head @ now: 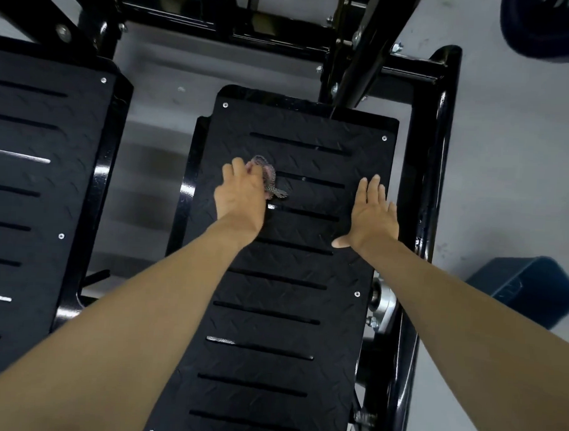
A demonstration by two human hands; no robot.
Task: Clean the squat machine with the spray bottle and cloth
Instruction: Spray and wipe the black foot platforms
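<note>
From the head camera, we grip a bunched, patterned cloth (272,179) in our left hand (241,195), fingers curled round it, on the right footplate (283,296) of the squat machine (439,157). Our right hand (373,217) lies flat on the same plate, fingers straight, holding nothing. A second footplate (33,188) sits apart at left

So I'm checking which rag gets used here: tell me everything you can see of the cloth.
The cloth is small and bunched up, with a fine dark-and-light checked weave and a pinkish tint, slightly blurred. Much of it is hidden under the left hand, whose fingers grip it. A crumpled end sticks out to the right. It lies pressed on the upper half of the black slotted foot plate.
</note>
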